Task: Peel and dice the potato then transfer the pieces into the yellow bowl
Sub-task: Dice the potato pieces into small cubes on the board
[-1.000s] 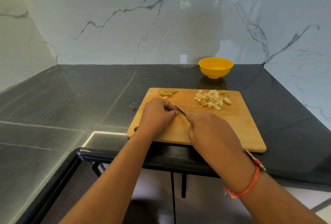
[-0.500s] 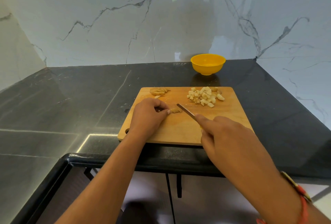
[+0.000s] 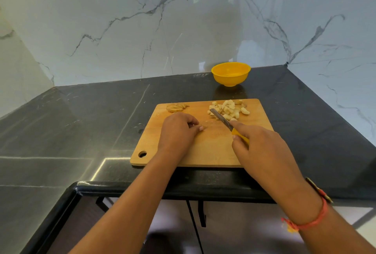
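One knife (image 3: 221, 119), clasped in the right grip (image 3: 262, 148), points up-left, tip touching the dice (image 3: 230, 109); left grip (image 3: 179, 129) curled, contents unclear.

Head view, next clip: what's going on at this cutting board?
A person is dicing potato on a cutting board on a dark counter. The right hand grips a yellow-handled knife, its blade tip at the pile of diced potato at the board's far right. The left hand rests curled on the board; whether it pinches a piece is unclear. Peels lie at the far left. The yellow bowl stands behind the board, no pieces visible in it.
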Demonstrator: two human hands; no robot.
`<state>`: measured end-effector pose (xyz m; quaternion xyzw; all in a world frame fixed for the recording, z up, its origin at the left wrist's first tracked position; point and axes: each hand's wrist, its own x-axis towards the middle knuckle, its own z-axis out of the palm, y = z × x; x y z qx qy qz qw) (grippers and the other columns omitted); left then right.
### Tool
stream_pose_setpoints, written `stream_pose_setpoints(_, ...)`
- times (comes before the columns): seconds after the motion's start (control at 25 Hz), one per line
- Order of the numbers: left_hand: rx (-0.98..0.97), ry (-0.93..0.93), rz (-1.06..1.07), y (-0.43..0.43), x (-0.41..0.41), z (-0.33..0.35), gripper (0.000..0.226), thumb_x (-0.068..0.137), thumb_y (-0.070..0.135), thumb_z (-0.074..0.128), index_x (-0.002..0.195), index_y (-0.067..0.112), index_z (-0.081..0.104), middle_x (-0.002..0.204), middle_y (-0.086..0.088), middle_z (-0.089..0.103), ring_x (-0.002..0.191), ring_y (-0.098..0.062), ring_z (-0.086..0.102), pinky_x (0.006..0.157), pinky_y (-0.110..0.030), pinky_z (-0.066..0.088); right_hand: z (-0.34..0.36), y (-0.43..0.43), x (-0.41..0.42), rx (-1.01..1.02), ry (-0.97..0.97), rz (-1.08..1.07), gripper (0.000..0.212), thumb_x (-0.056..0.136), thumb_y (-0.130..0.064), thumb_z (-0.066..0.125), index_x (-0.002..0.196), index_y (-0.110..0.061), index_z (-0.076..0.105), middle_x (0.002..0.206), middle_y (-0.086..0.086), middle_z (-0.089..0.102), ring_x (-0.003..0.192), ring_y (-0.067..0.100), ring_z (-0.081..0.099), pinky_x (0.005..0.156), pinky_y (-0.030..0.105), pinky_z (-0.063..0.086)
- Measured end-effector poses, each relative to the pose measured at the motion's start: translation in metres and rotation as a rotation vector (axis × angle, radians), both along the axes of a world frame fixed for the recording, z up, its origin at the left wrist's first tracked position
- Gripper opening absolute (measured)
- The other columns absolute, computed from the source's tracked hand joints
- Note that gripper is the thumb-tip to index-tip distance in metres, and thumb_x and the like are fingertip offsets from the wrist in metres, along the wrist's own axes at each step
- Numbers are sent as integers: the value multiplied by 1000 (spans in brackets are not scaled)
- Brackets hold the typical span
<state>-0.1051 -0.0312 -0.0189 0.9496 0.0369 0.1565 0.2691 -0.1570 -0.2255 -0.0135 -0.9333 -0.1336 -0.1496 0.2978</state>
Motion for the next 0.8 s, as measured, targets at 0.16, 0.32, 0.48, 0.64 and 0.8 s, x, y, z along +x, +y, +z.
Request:
stream_pose_setpoints(0.16,3,-15,-16,-13,18,0,25,88,32,73,110,19,77,103,2,75,91,-8,63,82,-19,47,-6,-4,2,39,-6,-30,46,100,-34,49,146,-34,49,72,-14,52,61,7,49,53,20,40)
stream_pose_setpoints(0.32,-37,-69,-47,-35,30,0,24,87,28,75,108,17,77,99,1,75,87,-7,63,85,-22,51,-12,-6,3,69,-35,-60,44,100,-34,49,144,-34,51,67,-15,45,58,5,44,51,17,27)
stream_pose_setpoints(0.48,-113,-114,-38,-31,26,-3,27,84,30,78,108,18,74,95,6,72,85,-4,62,81,-21,53,-11,-5,5,71,-29,-60,45,100,-34,49,145,-33,50,72,-16,49,61,4,48,53,15,32)
stream_pose_setpoints(0.64,-83,-160,101,19,18,-3,29,85,30,77,111,20,70,101,7,69,90,-8,62,81,-23,49,-5,3,7,44,-13,32,44,101,-34,48,145,-33,49,77,-16,53,62,4,50,53,15,35)
stream_pose_setpoints(0.8,-3,-85,206,66,22,-6,39,85,33,77,118,16,68,113,1,68,104,-18,62,90,-33,50,-3,24,21,42,-49,69,42,100,-33,49,142,-33,53,89,-11,65,72,7,58,61,25,52)
